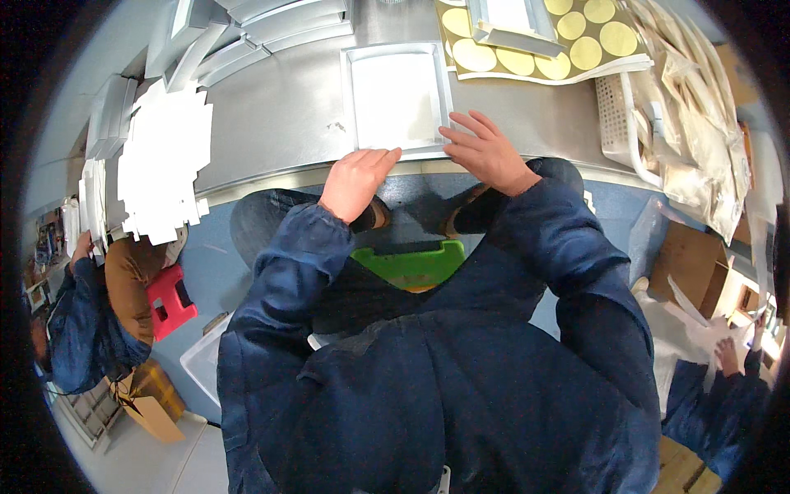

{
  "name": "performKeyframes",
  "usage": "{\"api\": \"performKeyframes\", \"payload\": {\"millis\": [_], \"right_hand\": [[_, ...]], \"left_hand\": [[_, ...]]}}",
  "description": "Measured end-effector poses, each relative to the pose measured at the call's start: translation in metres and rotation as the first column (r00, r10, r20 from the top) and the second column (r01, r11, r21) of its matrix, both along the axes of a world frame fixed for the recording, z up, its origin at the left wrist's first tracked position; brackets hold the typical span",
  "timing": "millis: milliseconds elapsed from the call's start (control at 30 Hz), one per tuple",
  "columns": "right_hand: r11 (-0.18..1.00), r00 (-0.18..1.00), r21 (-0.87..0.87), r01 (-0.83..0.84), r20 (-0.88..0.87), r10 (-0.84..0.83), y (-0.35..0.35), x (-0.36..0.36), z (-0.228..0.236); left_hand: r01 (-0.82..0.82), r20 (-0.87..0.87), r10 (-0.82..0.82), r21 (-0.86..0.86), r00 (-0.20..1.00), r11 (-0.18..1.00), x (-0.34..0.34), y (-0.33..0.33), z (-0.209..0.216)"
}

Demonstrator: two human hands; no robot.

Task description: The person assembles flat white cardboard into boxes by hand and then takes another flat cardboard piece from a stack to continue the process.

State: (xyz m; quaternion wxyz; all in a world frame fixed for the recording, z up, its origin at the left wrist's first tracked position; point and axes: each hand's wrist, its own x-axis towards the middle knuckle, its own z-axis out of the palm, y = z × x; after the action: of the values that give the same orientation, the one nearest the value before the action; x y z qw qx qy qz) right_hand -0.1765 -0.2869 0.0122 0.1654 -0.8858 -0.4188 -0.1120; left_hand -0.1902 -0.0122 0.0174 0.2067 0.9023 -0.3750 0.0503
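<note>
A shallow rectangular tray or box part (395,95), with pale grey raised sides and a bright white inside, lies on the metal table in front of me. My left hand (359,183) is at its near left corner, palm down, fingers stretched out over the near edge. At the near right corner is my right hand (491,154), its fingers extended and apart, with the tips close to the side wall. Neither hand grips anything that I can see. Whether the fingertips press on the tray or only hover, I cannot tell.
Sheets of round yellow stickers (584,37) lie at the far right under another grey box part (517,29). A white basket (615,123) holds plastic bags (687,107). Box parts (280,29) and white card blanks (160,156) occupy the left. Other people work on both sides.
</note>
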Motion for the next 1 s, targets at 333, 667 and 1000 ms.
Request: {"api": "performKeyframes", "payload": {"millis": [333,667,1000], "right_hand": [[0.97,0.994,-0.241,0.024,-0.096,-0.048,0.033,0.009,-0.007],[0.936,0.987,-0.351,0.021,-0.141,-0.075,0.037,0.015,0.002],[0.953,0.982,-0.239,0.189,0.015,-0.191,0.068,-0.007,0.012]], "left_hand": [[-0.002,-0.012,0.004,0.171,1.0,0.985,0.006,-0.002,-0.003],[-0.027,0.033,0.015,0.397,0.999,0.917,0.02,-0.004,0.005],[-0.029,0.032,0.018,0.384,0.999,0.923,0.029,0.0,0.007]]}}
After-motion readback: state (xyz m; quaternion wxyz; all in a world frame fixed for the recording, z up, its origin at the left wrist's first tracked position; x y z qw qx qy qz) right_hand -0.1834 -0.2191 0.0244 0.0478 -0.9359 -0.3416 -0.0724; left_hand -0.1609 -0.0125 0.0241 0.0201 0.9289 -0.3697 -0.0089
